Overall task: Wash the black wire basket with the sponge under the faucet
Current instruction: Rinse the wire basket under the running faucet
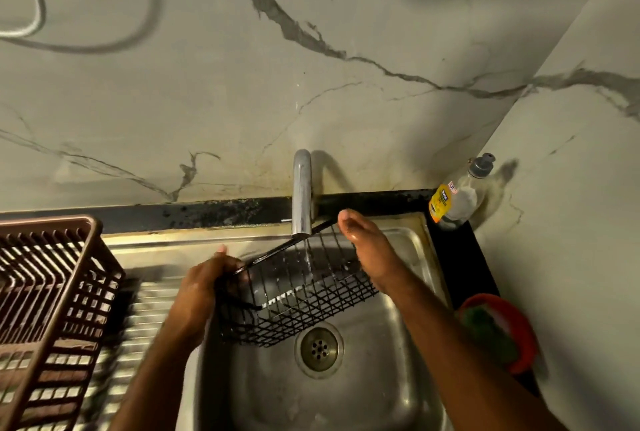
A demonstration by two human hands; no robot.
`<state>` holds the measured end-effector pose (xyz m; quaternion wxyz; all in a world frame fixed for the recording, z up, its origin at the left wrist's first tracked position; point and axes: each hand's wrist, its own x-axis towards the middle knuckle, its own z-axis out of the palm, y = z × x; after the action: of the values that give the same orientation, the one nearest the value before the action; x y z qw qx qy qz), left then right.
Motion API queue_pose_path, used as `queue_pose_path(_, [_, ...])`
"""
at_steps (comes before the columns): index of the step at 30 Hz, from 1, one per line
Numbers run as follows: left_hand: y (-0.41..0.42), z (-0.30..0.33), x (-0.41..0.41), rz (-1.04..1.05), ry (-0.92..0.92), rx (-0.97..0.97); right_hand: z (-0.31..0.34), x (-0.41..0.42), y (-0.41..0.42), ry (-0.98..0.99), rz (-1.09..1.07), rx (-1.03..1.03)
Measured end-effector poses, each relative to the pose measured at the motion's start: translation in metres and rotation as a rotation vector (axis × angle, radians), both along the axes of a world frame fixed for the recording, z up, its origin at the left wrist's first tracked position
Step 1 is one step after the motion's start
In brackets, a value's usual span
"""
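Head view, both hands hold black wire basket (pixel 304 295) under running faucet (pixel 302 195)

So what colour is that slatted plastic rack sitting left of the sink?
Brown, a reddish brown; the dish rack shows in the head view.

Black wire basket (pixel 298 299), steel sink (pixel 374 378), glossy marble wall (pixel 207 101).

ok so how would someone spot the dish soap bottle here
Start at the steel sink and follow its black back ledge to the right corner by the marble wall. The clear plastic bottle stands there, the only thing with a yellow label and grey pump cap.
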<state>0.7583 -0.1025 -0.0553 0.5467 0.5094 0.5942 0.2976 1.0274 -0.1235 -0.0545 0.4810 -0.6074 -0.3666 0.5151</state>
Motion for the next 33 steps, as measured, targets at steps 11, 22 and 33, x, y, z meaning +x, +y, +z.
queue_pose_path(11, [-0.02, 0.025, 0.078, 0.29, -0.047, 0.092, 0.037, -0.088, -0.003, -1.059, 0.277, -0.077])
queue_pose_path(22, [-0.009, 0.012, 0.063, 0.496, -0.157, 0.081, 0.025, -0.035, 0.008, -0.268, -0.252, -0.127])
queue_pose_path(33, [-0.006, -0.014, 0.084, 0.294, -0.418, -0.2, 0.01, -0.07, 0.006, -1.115, -0.339, 0.114])
